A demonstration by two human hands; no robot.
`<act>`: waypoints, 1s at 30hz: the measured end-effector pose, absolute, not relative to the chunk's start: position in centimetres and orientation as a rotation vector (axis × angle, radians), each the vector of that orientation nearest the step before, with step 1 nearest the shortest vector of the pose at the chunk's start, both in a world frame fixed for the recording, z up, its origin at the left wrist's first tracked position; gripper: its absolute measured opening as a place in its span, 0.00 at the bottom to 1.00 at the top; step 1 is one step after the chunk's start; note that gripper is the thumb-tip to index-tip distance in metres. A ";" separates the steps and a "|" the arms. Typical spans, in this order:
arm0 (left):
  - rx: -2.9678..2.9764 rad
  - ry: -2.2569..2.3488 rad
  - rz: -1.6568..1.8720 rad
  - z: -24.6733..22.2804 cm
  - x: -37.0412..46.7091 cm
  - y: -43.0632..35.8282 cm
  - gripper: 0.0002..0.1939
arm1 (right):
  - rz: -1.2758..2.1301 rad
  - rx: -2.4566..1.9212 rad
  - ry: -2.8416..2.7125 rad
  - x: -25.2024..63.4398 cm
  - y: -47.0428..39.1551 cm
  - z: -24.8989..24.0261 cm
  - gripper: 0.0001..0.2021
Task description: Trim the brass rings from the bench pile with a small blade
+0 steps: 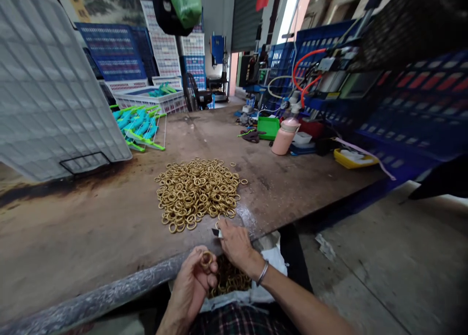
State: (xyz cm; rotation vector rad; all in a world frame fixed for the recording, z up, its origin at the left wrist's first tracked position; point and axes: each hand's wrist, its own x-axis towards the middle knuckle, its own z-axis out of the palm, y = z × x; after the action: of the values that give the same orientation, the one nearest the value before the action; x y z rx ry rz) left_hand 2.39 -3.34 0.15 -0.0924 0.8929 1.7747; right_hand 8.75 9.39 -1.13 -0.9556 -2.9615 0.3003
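My left hand (193, 281), palm up at the table's front edge, pinches a brass-coloured ring (206, 260) between thumb and fingers. Just to its right, my right hand (234, 242) is closed on a small knife (216, 233) with a dark blade; most of its handle is hidden by the fingers. A heap of similar rings (199, 188) lies on the table (120, 227) beyond both hands. One ring touches or lies close to my right fingertips. Below the hands, in my lap, an open white sack (272, 262) contains many more rings (232, 279).
A large pale plastic crate (54, 91) stands on the left. Turquoise and green plastic parts (139, 125) lie behind it. Farther right are a pink bottle (285, 137), a green tray (268, 128) and a yellow tray (354, 158). Blue crates (413, 106) line the right side.
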 end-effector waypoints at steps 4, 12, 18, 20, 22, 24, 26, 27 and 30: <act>-0.186 0.803 1.737 -0.3 1.6 -3.6 0.12 | 0.264 -0.981 -2.945 8.4 9.5 -1.2 0.13; 0.070 1.245 1.812 -0.1 1.6 -2.8 0.17 | 1.016 -0.730 -2.660 9.4 10.5 0.3 0.07; 0.255 1.488 1.707 -0.5 1.8 -2.4 0.21 | 1.626 -0.499 -2.401 9.7 9.9 0.9 0.10; 0.232 1.509 1.695 -0.5 1.8 -2.5 0.18 | 1.671 -0.505 -2.376 9.6 9.7 0.9 0.10; 0.249 1.575 1.698 -0.3 1.9 -2.8 0.16 | 1.662 -0.538 -2.386 9.5 9.4 0.9 0.10; 0.328 1.676 1.706 -0.1 1.9 -3.0 0.14 | 1.620 -0.559 -2.426 9.3 9.1 1.0 0.11; 0.418 1.764 1.717 0.2 1.9 -3.2 0.13 | 1.569 -0.577 -2.463 9.1 8.8 1.1 0.12; 0.446 1.784 1.721 0.3 1.9 -3.2 0.13 | 1.551 -0.589 -2.473 9.0 8.7 1.1 0.12; 0.429 1.741 1.693 0.4 2.0 -3.3 0.15 | 1.532 -0.622 -2.467 8.9 8.5 1.1 0.11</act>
State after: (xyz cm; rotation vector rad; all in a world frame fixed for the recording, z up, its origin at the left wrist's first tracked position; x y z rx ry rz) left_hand 2.04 -3.30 0.38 0.4292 1.7415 1.6925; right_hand 8.93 8.47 1.08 -0.6216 -2.4670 1.5323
